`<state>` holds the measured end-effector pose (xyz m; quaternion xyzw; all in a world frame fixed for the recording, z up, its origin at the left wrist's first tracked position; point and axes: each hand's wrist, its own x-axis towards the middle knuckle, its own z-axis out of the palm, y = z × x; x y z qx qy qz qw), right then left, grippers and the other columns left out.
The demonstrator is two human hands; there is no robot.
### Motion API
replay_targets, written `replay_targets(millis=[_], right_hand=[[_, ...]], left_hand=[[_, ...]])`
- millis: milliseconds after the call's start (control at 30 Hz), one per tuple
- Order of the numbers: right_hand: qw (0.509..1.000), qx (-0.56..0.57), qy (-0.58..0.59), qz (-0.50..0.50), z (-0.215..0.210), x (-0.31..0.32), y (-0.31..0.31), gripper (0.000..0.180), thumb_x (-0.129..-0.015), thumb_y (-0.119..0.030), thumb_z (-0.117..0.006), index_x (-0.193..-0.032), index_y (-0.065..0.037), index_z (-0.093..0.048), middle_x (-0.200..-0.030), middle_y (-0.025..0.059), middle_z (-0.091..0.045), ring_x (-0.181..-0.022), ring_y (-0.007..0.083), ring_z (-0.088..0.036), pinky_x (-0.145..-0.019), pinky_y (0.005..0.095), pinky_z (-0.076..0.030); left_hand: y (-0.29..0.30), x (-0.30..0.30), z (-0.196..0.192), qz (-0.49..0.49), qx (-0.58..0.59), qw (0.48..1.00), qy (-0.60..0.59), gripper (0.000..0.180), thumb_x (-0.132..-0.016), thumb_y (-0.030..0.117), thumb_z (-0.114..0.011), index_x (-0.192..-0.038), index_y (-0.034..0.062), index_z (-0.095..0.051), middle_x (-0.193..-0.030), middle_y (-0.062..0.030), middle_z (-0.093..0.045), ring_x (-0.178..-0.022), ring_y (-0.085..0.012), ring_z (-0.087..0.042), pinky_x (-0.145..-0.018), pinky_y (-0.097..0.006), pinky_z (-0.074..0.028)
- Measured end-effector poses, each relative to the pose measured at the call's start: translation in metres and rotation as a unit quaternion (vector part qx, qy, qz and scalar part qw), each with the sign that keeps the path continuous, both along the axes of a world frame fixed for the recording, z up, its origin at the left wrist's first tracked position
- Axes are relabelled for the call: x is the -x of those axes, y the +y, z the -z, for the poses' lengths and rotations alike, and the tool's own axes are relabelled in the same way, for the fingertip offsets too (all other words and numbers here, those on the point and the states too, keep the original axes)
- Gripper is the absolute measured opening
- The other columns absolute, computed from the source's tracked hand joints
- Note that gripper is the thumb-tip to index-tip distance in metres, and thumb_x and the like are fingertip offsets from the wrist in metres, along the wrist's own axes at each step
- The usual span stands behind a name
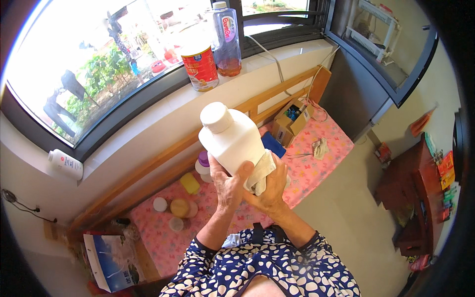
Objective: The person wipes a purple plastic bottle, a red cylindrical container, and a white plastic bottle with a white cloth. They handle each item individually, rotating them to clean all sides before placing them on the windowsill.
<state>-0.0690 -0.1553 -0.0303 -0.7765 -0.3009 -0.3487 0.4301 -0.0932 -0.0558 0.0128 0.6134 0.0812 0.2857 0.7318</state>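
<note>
A large white plastic bottle with a white screw cap is held up in front of me, tilted with its cap toward the window. My left hand grips its lower left side, thumb across the front. Around the lower right side, my right hand presses a pale folded cloth against the bottle. The bottle's base is hidden by my hands. Just behind my left hand stands a white container with a purple lid, partly covered by the bottle.
Below lies a pink patterned cover with a yellow block, several jars, a cardboard box and a crumpled cloth. A red tin, a clear bottle and a white bottle occupy the windowsill.
</note>
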Motion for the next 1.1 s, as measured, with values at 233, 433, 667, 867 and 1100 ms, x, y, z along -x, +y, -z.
replay_targets(millis=[233,433,667,867,1100], right_hand=[[0.992,0.002,0.011,-0.125,-0.026,-0.008,-0.010,0.070,-0.088,-0.053,-0.048,-0.124,0.008,-0.046,-0.125,0.0251,-0.041,-0.108,0.0377,-0.043,-0.093,0.0478,-0.034],[0.962,-0.118,0.124,-0.212,-0.058,-0.015,-0.006,0.060,-0.094,-0.048,-0.041,-0.123,0.004,-0.050,-0.126,0.0217,-0.042,-0.111,0.0367,-0.042,-0.097,0.0430,-0.032],[0.884,-0.173,0.264,-0.345,-0.070,-0.042,-0.017,0.040,-0.088,-0.022,-0.044,-0.117,0.005,-0.052,-0.124,0.0183,-0.047,-0.117,0.0277,-0.043,-0.101,0.0361,-0.030],[0.825,-0.186,0.333,-0.418,-0.074,-0.060,-0.020,0.036,-0.085,-0.017,-0.039,-0.106,0.007,-0.057,-0.114,0.0106,-0.056,-0.102,0.0166,-0.052,-0.090,0.0284,-0.040],[0.864,-0.261,0.263,-0.342,-0.077,-0.023,-0.015,0.038,-0.082,-0.019,-0.052,-0.110,0.005,-0.058,-0.123,0.0174,-0.050,-0.113,0.0278,-0.049,-0.097,0.0370,-0.038]], left_hand=[[0.021,0.000,0.028,0.069,0.058,0.996,-0.022,0.079,-0.074,0.043,-0.071,-0.130,-0.0018,-0.038,-0.117,-0.0144,-0.053,-0.102,-0.0228,-0.057,-0.083,-0.036,-0.051],[0.010,0.004,0.031,0.067,0.080,0.995,0.000,0.068,-0.071,0.038,-0.071,-0.120,-0.0024,-0.048,-0.107,-0.0100,-0.058,-0.095,-0.0196,-0.057,-0.082,-0.033,-0.048],[0.014,0.013,0.043,0.129,0.058,0.990,0.009,0.053,-0.063,0.028,-0.074,-0.103,-0.0037,-0.061,-0.089,-0.0065,-0.065,-0.081,-0.0175,-0.061,-0.072,-0.031,-0.050],[0.013,0.012,0.048,0.153,0.020,0.988,0.011,0.069,-0.060,0.035,-0.077,-0.113,-0.0036,-0.054,-0.100,-0.0126,-0.062,-0.090,-0.0217,-0.061,-0.079,-0.035,-0.050],[0.022,0.013,0.052,0.167,0.013,0.986,0.008,0.075,-0.061,0.035,-0.076,-0.120,-0.0032,-0.049,-0.108,-0.0123,-0.060,-0.093,-0.0217,-0.060,-0.081,-0.034,-0.049]])
